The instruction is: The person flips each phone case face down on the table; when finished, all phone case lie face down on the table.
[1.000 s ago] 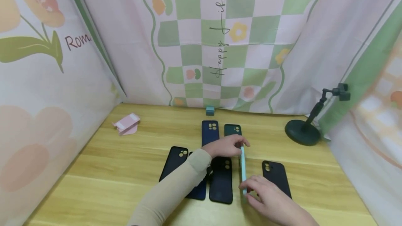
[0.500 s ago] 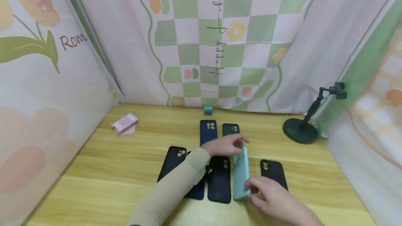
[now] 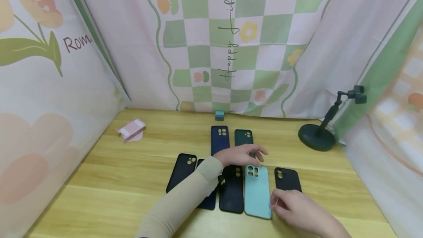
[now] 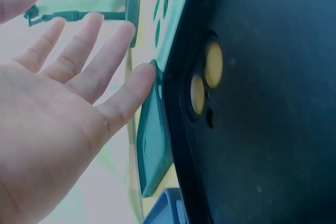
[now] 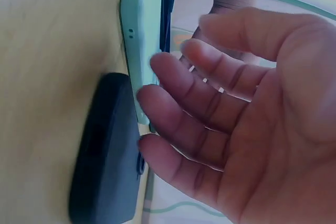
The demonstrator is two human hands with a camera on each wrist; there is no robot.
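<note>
A mint phone case [image 3: 257,194] lies flat, back up, its camera cutouts at the far end. My left hand [image 3: 239,154] hovers over that end, fingers spread and holding nothing, as the left wrist view confirms. At the case's near right edge, my right hand [image 3: 297,208] has loosely bent fingers, and the right wrist view shows its palm bare. To the left lies a black phone case [image 3: 231,195]; to the right, another black phone case [image 3: 288,178] is partly behind the right hand. A dark green phone case [image 3: 243,137] lies beyond the left hand, which covers its near end.
A navy phone case [image 3: 219,137] lies at the back. My left forearm partly covers a second navy case [image 3: 209,202] and a black case [image 3: 181,172]. Behind stand a small teal block [image 3: 219,115], a pink folded-card piece [image 3: 132,129] and a black stand [image 3: 317,137].
The mint case was standing on its long edge between both hands; it has tipped over to the left and now lies flat. Both hands have let go, the right drawing slightly rightward.
</note>
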